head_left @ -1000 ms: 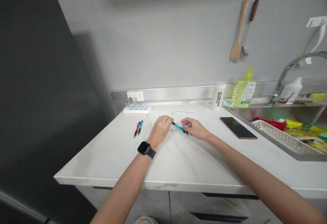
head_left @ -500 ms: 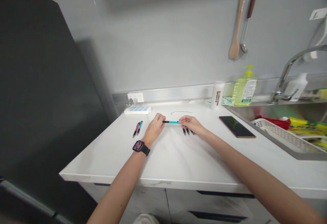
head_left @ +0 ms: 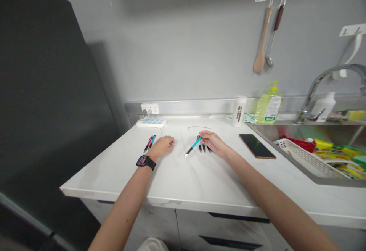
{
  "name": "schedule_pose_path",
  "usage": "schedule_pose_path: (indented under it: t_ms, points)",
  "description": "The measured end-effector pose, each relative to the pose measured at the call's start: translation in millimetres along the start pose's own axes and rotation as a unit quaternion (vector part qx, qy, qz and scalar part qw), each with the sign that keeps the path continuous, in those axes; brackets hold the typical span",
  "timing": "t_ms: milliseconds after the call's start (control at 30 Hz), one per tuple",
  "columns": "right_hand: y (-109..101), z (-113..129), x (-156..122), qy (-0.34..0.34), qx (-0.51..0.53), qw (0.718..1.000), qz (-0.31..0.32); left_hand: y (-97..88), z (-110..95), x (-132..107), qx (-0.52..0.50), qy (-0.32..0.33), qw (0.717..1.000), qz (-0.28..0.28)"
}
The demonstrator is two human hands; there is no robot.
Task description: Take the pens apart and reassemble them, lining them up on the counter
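Observation:
My right hand (head_left: 213, 143) grips the upper end of a teal and black pen (head_left: 193, 146), whose white-tipped end slants down-left above the white marble counter (head_left: 194, 178). Several short black pen parts (head_left: 204, 148) lie partly under those fingers. My left hand (head_left: 161, 147), with a black-strapped smartwatch (head_left: 143, 162) on its wrist, rests on the counter holding nothing. Nearest to it lie a pink pen (head_left: 148, 144) and a teal pen (head_left: 152, 141), side by side.
Beyond the hands are a thin wire (head_left: 199, 127), a white power strip (head_left: 151, 123), a white cylindrical container (head_left: 239, 111) and a green soap bottle (head_left: 269, 105). A black phone (head_left: 257, 146) lies right, beside a steel sink (head_left: 311, 134) holding a white plastic basket (head_left: 305, 157).
My left hand has let go of the pen and moved left toward the two lying pens. The pen, level between both hands before, now tilts from my right hand.

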State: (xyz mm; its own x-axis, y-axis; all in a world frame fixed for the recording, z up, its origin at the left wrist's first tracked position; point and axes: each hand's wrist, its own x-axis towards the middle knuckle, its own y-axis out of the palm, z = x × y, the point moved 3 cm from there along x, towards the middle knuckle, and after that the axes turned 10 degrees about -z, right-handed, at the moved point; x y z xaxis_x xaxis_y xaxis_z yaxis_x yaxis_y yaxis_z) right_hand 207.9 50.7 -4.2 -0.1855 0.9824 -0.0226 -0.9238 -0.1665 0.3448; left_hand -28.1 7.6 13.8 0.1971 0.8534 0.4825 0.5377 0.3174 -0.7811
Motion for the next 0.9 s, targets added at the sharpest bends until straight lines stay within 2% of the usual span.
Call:
schedule_pose_path:
  t_ms: [200,300,400,533,667,833,900]
  points:
    - [-5.7,2.5,-3.7,0.079,0.009,0.993,0.083,1.4,22.9,-0.5,-0.032,-0.027,0.999,0.017]
    - [-7.8,1.2,-4.2,0.101,0.015,0.991,0.088,7.8,28.4,-0.9,-0.014,-0.016,0.998,0.052]
    - [-9.1,0.0,-3.5,0.102,0.024,0.991,0.078,11.8,31.7,-0.2,-0.002,-0.013,0.998,0.059]
    - [-8.1,-1.3,-4.3,0.1,0.0,0.99,0.1,13.4,33.8,0.8,-0.01,-0.022,0.998,0.058]
    - [-8.4,-2.9,-4.6,0.094,-0.009,0.991,0.095,11.2,31.0,1.2,-0.028,-0.031,0.998,0.047]
    - [-5.9,-4.4,-6.9,0.118,0.007,0.98,0.162,8.1,26.0,1.6,-0.042,-0.038,0.998,0.039]
    - [-5.5,-3.6,-7.7,0.111,0.004,0.981,0.162,8.1,24.9,1.5,-0.028,-0.032,0.998,0.047]
